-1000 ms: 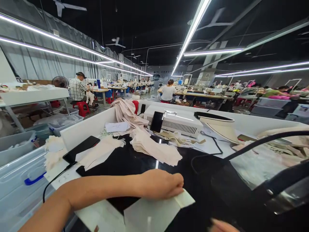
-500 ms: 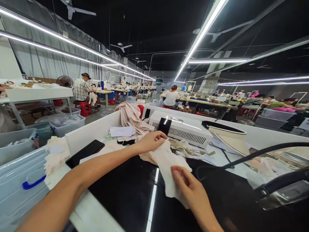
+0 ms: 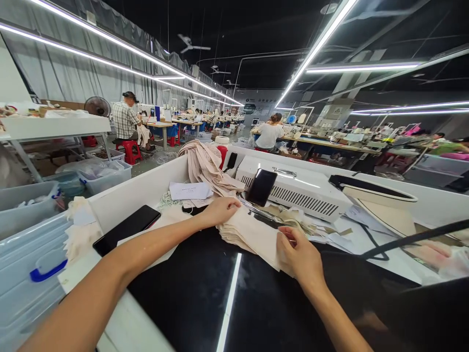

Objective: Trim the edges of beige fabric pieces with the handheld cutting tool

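Note:
A stack of cream fabric pieces lies at the back of the glossy black table surface. My left hand pinches the far left end of the top piece. The near right end of that piece is between the fingers and thumb of my right hand. Behind the stack a dark phone leans against a white slotted machine. Pinkish fabric strips and a white paper label lie beyond my left hand.
A black tablet rests left of my forearm. At the right are a cream visor and a black cable. Clear bins stand at the left. Two people sit at workstations further off.
The fabric piece, hanging from my hands before, now lies flatter along the stack. My right hand has moved up and right. The view has shifted slightly, and the black arm at the right has mostly left it.

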Available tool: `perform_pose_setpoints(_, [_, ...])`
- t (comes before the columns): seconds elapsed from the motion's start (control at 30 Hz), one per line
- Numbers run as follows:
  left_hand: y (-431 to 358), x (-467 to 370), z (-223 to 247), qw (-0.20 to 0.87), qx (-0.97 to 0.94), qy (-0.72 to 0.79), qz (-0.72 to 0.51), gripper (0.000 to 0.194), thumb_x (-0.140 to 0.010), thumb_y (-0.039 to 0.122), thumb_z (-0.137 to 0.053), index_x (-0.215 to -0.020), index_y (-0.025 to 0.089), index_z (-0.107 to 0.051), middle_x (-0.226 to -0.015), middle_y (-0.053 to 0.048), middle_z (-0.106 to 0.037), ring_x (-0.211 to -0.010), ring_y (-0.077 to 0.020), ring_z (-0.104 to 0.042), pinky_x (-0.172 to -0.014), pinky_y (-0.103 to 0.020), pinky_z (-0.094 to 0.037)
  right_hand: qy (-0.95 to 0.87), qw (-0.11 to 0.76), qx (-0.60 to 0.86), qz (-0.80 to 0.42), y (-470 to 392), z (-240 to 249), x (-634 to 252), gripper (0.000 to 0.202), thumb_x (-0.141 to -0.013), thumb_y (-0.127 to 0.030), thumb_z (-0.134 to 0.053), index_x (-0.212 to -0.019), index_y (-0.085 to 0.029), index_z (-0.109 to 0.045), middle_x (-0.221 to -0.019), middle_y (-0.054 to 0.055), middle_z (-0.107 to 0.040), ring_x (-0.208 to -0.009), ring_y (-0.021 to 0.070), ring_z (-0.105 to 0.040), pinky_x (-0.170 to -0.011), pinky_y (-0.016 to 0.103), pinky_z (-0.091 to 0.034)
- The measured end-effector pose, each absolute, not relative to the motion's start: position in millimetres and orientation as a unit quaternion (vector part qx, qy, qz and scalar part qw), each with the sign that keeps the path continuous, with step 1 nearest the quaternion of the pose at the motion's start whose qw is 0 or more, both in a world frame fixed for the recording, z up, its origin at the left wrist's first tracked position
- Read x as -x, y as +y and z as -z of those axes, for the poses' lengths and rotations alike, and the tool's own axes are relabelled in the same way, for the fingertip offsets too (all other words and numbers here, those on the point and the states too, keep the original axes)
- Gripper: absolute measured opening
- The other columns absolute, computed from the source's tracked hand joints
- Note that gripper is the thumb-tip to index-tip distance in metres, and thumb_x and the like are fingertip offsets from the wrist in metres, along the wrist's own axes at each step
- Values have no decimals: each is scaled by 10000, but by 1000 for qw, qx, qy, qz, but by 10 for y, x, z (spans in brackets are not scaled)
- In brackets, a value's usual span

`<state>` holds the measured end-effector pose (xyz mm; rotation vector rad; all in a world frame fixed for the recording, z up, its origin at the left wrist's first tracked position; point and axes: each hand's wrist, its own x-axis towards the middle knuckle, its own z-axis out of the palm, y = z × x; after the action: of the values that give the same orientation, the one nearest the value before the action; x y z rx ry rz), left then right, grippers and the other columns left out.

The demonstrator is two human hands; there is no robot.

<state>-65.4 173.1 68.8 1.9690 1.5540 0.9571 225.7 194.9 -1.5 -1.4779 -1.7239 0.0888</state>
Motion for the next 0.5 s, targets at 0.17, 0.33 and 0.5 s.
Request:
perform_pose_setpoints(0.17, [1672, 756, -801, 234, -726, 565, -314, 436, -1152, 274, -677, -1520, 207, -902, -1324, -67, -938, -1093, -251, -862, -1056, -329, -680, -738, 392, 549, -15, 1799, 35, -2304, 500, -1006, -592, -563, -1191, -257, -886, -1277, 186, -913, -1248, 452, -830, -1165, 619, -634])
perform_pose_setpoints(0.33, [1481, 1226, -1002, 195, -723, 615, -246, 344, -1257, 314, -654, -1483, 189, -882, -1373, -93, -910, -1050, -237, -871, -1044, -369, -716, -764, 404, 503, -9, 1543, 53, -2279, 500, -1075, -598, -551, -1251, -268, -882, -1356, 200, -891, -1321, 496, -804, -1190, 710, -626])
perform_pose_setpoints(0.5, [1158, 1754, -939, 132, -704, 685, -135, 350, -1213, 451, -903, -1430, 187, -829, -1464, -121, -837, -1291, -313, -842, -1145, -545, -750, -804, 414, 425, -33, 1299, 137, -2255, 402, -1134, -606, -617, -1218, -338, -905, -1300, 125, -917, -1262, 421, -873, -1126, 598, -719])
